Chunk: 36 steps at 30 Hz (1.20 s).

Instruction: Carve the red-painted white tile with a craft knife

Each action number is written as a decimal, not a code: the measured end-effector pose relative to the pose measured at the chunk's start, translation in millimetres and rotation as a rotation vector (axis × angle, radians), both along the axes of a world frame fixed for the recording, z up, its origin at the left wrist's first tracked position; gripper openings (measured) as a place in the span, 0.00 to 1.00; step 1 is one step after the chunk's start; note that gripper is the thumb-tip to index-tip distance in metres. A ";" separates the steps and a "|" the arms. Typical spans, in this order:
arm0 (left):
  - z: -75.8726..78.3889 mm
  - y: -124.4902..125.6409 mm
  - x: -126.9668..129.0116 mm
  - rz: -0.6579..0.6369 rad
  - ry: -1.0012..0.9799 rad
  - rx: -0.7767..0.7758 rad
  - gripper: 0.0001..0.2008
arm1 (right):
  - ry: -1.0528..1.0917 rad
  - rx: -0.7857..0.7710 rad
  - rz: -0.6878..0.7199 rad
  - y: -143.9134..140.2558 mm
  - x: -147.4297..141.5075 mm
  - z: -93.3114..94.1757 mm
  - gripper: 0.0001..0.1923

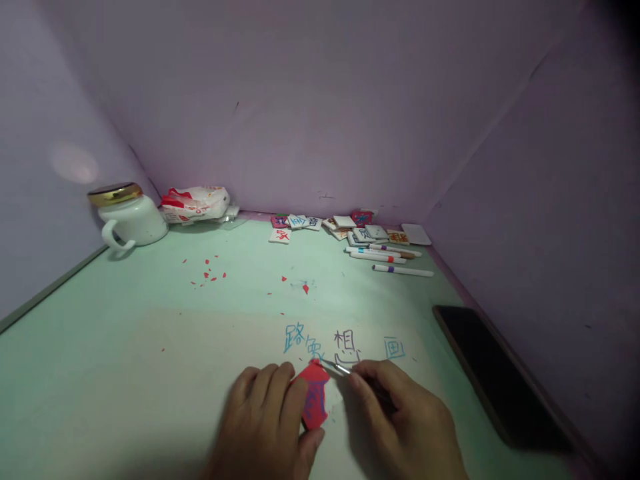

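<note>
A small red piece (316,399) with purple marks on its face lies at the bottom middle, its left side covered by fingers. My left hand (273,417) is closed on it, with the thumb at its lower edge. Held like a pen in my right hand (405,413) is a thin craft knife (343,369) with a silver collar. Its tip reaches the top corner of the red piece. Blue and purple characters (347,341) are drawn on the pale surface just beyond my hands.
Red scraps (207,273) are scattered over the green table (150,287). Several marked tiles (365,233) and marker pens (377,257) lie at the back. A white mug (135,220) with a gold lid and a plastic packet (195,203) stand back left. A dark phone (493,373) lies right. Walls enclose three sides.
</note>
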<state>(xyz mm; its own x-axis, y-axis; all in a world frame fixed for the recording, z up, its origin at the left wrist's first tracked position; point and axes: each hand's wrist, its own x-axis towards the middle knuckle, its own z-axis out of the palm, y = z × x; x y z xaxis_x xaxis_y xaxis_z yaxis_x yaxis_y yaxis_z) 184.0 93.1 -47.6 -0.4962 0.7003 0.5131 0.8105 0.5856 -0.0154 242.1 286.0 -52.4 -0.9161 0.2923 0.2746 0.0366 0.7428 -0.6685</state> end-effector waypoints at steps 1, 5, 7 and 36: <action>1.4 0.6 -0.8 0.007 -0.018 0.003 0.13 | -0.011 -0.017 0.008 -0.3 0.4 1.2 0.12; 2.4 3.2 -2.7 -0.007 -0.030 -0.005 0.15 | -0.027 -0.073 -0.014 0.1 3.0 3.4 0.14; 1.8 4.3 -3.1 -0.018 -0.031 -0.013 0.15 | -0.015 -0.067 -0.034 0.5 4.7 2.8 0.14; -12.9 5.3 -2.0 -0.201 0.032 0.050 0.17 | 0.125 0.440 -0.010 -11.0 -3.6 -2.2 0.20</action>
<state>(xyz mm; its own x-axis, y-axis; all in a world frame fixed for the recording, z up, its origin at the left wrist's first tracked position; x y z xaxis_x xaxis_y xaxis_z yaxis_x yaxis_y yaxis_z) 181.9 98.4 -60.5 -0.3324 0.7566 0.5631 0.9105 0.4132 -0.0177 238.6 275.0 -54.6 -0.8660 0.1318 0.4824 -0.0156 0.9571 -0.2895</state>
